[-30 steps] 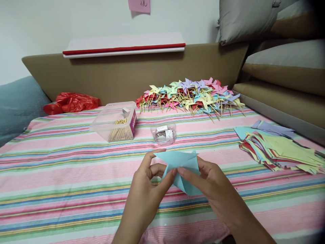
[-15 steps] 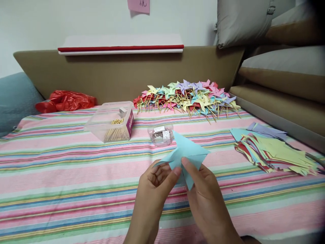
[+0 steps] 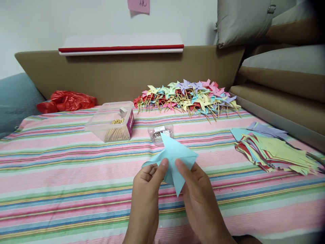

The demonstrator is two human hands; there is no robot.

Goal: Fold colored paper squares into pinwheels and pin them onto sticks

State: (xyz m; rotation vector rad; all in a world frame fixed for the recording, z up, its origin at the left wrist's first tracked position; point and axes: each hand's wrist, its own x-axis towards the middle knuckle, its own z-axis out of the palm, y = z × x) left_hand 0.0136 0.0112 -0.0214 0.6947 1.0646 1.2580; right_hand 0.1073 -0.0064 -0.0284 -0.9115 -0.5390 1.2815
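Note:
Between my two hands is a light-blue paper pinwheel (image 3: 177, 149), its blades folded in and fanning out like a four-pointed star. My left hand (image 3: 150, 178) pinches it left of the middle, thumb on top and fingers curled behind. From the right, my right hand (image 3: 196, 184) grips the paper the same way, its thumb pressed near the centre. The fingertips under the paper are hidden. Just beyond the pinwheel lies a clear plastic pack (image 3: 154, 131) of small metal pieces with white labels, partly covered by the top blade.
A clear box (image 3: 118, 130) with short wooden sticks stands left of centre. Behind lies a heap of finished pinwheels (image 3: 188, 96). Cut paper sheets (image 3: 276, 152) are stacked on the right, beside a dark-handled tool (image 3: 316, 158). A red plastic bag (image 3: 69, 101) rests at back left on the striped cloth (image 3: 76, 183).
Both hands have shifted a little left with the pinwheel. My left thumb has moved up and away from the right thumb, and the lower blade now hangs more centrally.

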